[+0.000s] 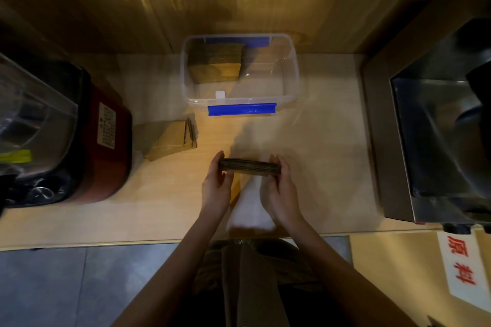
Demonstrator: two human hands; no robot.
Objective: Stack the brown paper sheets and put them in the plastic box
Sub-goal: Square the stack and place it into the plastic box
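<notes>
A thick stack of brown paper sheets [249,166] stands on edge just above the light wooden counter, held between both hands. My left hand [216,188] grips its left end and my right hand [281,192] grips its right end. Beyond them sits the clear plastic box [289,71] with blue latches, lid off. A pile of brown sheets [216,64] lies inside its left half; the right half is bare. Another loose pile of brown sheets [170,139] rests on the counter left of my hands.
A red and black appliance [79,135] with a clear cover fills the left side. A steel machine [438,127] stands at the right. A white sheet [251,207] lies under my hands near the counter's front edge. A wooden wall is behind the box.
</notes>
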